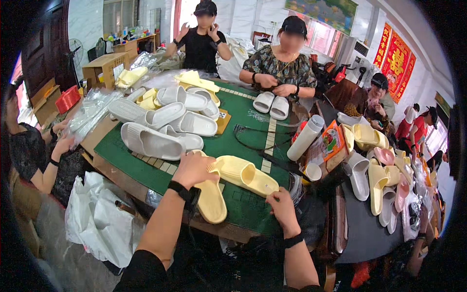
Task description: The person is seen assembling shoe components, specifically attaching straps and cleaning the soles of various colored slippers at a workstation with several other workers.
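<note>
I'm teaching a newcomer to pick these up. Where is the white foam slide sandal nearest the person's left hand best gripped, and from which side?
Grip the white foam slide sandal by its broad strap arch near the left hand. Come from above on the near side: it lies sole-down on the green table mat, so the arch stands highest, and other white sandals crowd its far side.

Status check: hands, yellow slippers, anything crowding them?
Left hand and right hand grip one yellow slipper. Second yellow slipper lies beneath. White slippers piled just beyond.
</note>
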A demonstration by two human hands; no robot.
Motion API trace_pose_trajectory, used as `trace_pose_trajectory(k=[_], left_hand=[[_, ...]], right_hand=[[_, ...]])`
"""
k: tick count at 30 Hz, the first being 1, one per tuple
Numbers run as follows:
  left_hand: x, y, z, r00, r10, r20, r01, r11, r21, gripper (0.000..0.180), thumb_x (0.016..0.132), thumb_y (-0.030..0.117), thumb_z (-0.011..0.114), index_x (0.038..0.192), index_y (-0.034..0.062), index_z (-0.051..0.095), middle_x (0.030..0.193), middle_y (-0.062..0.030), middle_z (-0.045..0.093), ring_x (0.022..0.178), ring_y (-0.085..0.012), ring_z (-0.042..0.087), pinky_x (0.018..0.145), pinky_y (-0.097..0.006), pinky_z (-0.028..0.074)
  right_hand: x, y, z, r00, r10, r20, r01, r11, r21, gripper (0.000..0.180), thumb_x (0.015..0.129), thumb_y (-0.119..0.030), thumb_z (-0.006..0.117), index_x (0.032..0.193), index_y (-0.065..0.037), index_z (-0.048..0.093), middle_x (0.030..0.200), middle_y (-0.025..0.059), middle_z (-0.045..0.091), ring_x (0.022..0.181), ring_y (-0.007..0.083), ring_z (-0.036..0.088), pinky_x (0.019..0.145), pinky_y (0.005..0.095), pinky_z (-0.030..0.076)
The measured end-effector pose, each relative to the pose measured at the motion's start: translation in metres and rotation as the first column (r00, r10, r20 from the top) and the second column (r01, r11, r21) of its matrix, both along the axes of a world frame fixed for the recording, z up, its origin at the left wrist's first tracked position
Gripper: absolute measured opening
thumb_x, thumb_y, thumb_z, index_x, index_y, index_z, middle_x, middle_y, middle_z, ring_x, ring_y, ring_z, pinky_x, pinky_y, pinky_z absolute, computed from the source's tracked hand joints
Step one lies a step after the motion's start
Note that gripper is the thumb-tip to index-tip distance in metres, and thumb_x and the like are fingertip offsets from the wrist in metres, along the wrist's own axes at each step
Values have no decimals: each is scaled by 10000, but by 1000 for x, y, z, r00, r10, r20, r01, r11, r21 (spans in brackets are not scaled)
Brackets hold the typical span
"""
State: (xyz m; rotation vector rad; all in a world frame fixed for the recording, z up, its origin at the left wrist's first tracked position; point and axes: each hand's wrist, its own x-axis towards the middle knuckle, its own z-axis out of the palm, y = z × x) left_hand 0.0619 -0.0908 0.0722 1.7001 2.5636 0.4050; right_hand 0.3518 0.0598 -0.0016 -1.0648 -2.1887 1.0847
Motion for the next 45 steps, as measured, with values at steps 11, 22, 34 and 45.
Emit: trace_pose_trajectory(k=[11,22,34,45], left_hand=[[0,22,-37,990,103,102,-112,989,94,596,786,652,633,1143,176,668,1003,-149,653,1006,-341,623,861,-556,433],[-21,35,-59,969,-122,215,45,942,333,638,810,480,711,1344,170,550,1069,-222,579,1082,-402,523,918,-479,450],[7,72,-44,984,-121,128,109,989,95,601,803,540,669,1296,212,564,1184,-221,575,1171,-426,471,944,-573,403],[16,56,-49,945,-280,170,264,958,113,614,726,297,685,1327,246,569,1140,-161,601,1147,-359,525,946,-532,414]], right_hand=[[-5,-41,54,998,57,27,-46,951,-305,183,876,-177,636,879,2,678,687,52,624,578,132,581,528,275,476],[69,-18,100,572,-292,-766,-239,834,-497,152,999,-213,539,986,-68,584,898,28,594,605,62,425,490,196,322],[74,-3,160,-212,-444,-871,-746,649,-150,131,1012,-105,455,1012,1,533,712,11,358,674,128,379,567,240,343],[49,3,151,-151,-457,-876,-811,565,-155,239,1044,-198,432,995,-2,561,716,-9,355,650,108,364,569,243,330]])
